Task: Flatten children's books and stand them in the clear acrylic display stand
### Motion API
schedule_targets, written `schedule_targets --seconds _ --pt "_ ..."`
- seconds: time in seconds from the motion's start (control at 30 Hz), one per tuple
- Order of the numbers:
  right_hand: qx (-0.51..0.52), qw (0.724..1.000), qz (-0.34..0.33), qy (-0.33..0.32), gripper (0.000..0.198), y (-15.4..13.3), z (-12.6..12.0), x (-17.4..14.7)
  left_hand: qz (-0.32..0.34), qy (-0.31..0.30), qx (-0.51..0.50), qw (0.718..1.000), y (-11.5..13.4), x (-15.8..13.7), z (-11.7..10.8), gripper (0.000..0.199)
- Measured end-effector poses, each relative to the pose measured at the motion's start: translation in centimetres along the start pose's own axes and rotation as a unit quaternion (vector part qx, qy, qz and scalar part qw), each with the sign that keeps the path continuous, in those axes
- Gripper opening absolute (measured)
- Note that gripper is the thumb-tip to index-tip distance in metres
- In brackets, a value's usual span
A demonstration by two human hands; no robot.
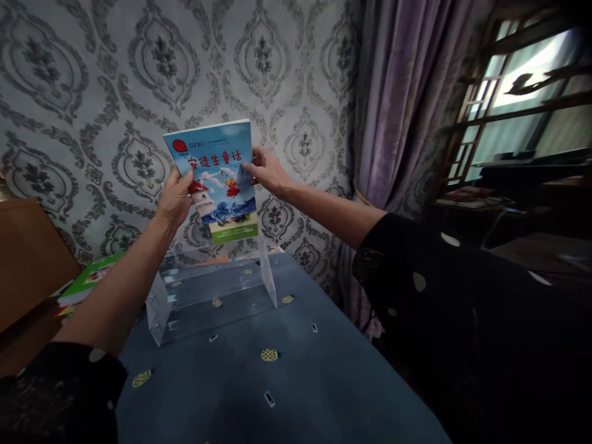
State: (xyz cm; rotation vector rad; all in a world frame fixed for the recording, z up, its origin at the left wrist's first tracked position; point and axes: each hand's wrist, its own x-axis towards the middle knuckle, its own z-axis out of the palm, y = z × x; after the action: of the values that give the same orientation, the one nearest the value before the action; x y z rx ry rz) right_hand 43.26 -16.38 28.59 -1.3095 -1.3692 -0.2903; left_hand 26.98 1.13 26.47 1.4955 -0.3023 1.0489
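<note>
A blue picture book (pixel 226 148) with red Chinese characters is upright above a clear plastic rack (pixel 268 271). Along its left edge, my left hand (pixel 174 198) is closed, thumb on the front cover. My right hand (pixel 269 169) grips the right edge, its thumb also on the cover. Beneath the blue book's lower edge shows part of another cover with a green band (pixel 235 232); the rest of it is hidden. The rack has two upright side panels and see-through crosspieces. I cannot tell whether the blue book touches the rack.
The rack stands on a table with a dark blue, pineapple-patterned cloth (pixel 296 382). Green books (pixel 90 277) lie at the left, partly behind my forearm, near a brown wooden piece (pixel 34 259). Patterned wallpaper (pixel 305 142) rises behind; a purple curtain (pixel 393 105) hangs at the right.
</note>
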Motion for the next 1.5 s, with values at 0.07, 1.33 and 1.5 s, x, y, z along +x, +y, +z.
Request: schedule_targets --seconds 0.07,1.33,1.5 --pt "0.008 1.000 -0.004 0.004 0.023 1.1 0.0 0.0 0.022 -0.015 -0.013 1.000 -0.9 0.4 0.2 0.024" --pt "0.105 0.991 0.080 -0.011 0.030 5.5 0.1 -2.4 0.089 -0.058 0.119 0.987 -5.7 2.6 -0.9 0.040" --pt "0.091 0.992 0.082 -0.019 0.025 5.8 0.0 -2.6 0.033 -0.054 0.087 0.994 -6.3 1.6 -1.8 0.036"
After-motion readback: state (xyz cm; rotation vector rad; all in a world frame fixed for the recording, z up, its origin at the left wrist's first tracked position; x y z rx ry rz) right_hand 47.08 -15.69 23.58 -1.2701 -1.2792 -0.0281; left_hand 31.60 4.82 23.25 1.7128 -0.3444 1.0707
